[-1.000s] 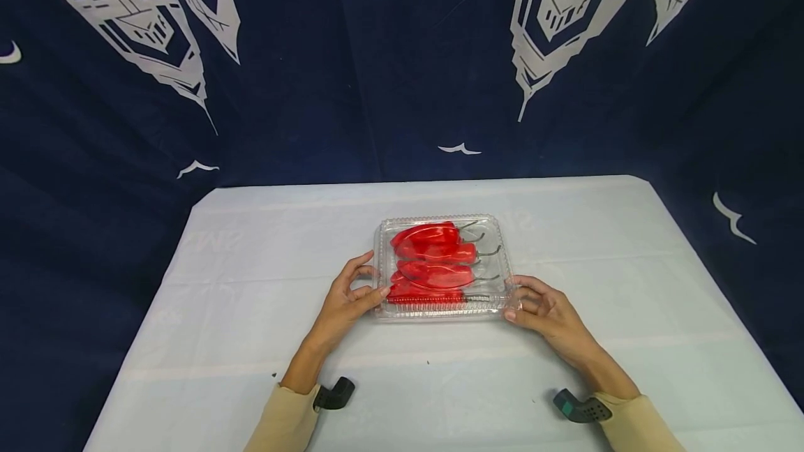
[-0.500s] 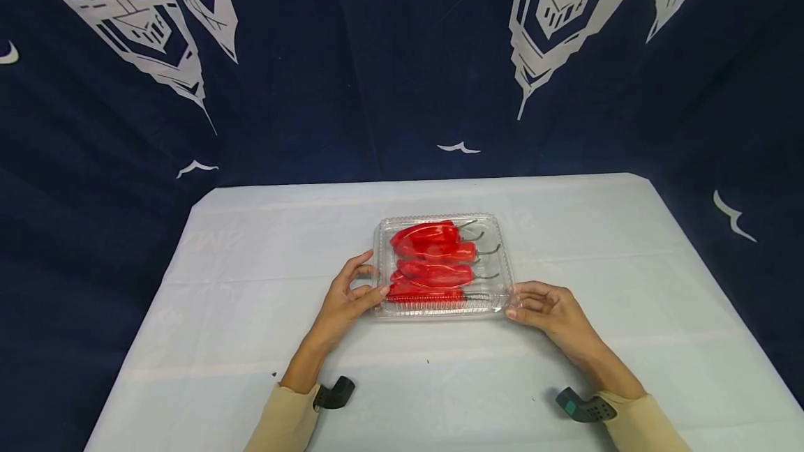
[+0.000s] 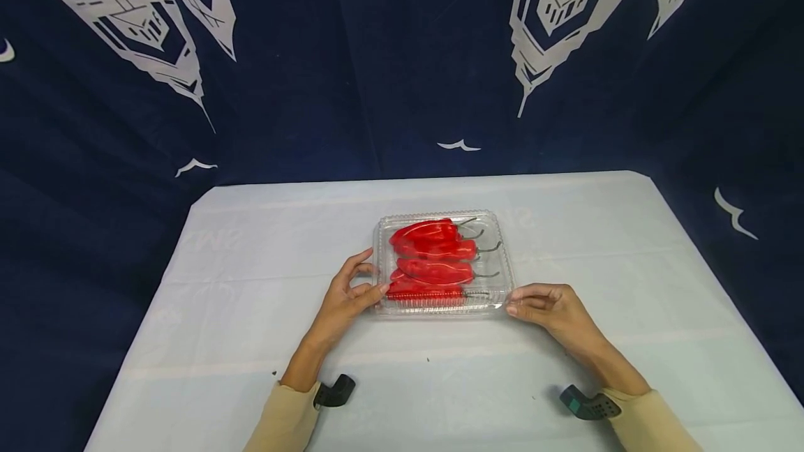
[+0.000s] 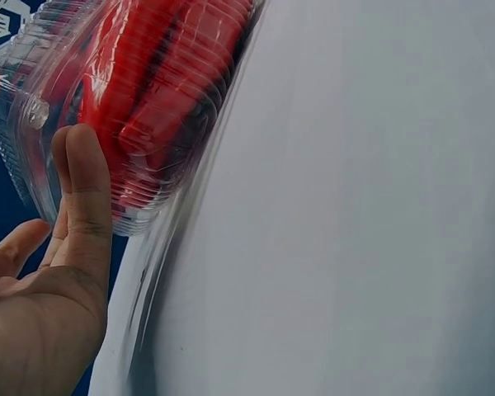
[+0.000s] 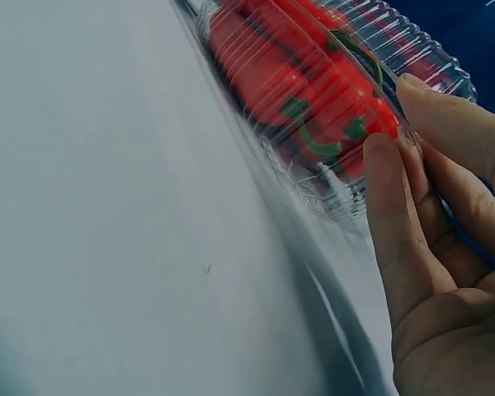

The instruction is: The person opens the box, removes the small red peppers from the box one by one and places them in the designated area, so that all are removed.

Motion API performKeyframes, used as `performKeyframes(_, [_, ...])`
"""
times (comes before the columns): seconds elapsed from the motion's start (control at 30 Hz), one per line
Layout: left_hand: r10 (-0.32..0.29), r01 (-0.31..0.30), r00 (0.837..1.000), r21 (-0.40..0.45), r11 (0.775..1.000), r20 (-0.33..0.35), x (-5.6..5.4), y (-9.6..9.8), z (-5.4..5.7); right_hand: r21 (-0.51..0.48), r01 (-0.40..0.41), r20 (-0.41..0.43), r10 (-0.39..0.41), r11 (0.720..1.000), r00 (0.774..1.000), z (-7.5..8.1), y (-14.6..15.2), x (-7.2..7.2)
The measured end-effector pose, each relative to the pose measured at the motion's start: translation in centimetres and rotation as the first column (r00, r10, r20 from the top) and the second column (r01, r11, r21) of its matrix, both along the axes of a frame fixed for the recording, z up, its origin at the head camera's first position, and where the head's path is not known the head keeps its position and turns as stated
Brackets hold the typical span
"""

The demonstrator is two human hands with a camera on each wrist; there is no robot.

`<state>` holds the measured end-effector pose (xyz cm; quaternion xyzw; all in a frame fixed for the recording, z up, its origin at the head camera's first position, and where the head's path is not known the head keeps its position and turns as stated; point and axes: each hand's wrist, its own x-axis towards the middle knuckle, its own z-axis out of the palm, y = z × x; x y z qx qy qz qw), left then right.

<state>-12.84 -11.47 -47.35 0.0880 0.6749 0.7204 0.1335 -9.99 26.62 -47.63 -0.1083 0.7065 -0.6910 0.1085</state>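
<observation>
Gripping a ribbed clear-plastic box (image 3: 440, 313), left fingers (image 4: 88, 186) parted, right fingers (image 5: 388, 190) nearly meeting, glossy tapered peppers (image 3: 435, 271) inside

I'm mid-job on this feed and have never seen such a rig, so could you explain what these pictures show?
There is no machine here, just a person working bare-handed. The wide picture comes from a camera worn on the head, looking forward and down. The two close-ups come from cameras on the wrists, one each.

Around the middle of the white-covered table is a clear plastic container with red peppers inside, stems pointing right in the wide view. The left hand grips its left side; the right hand pinches its near right corner. Whether the container rests fully on the table is hard to tell.
</observation>
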Motion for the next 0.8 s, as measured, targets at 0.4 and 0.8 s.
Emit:
performKeyframes(0.4, [0.023,-0.023,1.000,-0.015,1.000,0.009,-0.1,0.1,0.3,0.092,-0.017,0.009,0.016,0.996,1.000,0.8,0.0,0.1])
performKeyframes(0.8, [0.033,-0.033,0.999,-0.050,0.998,0.017,-0.2,0.0,0.6,0.236,-0.044,0.136,0.012,0.971,0.991,2.9,0.1,0.1])
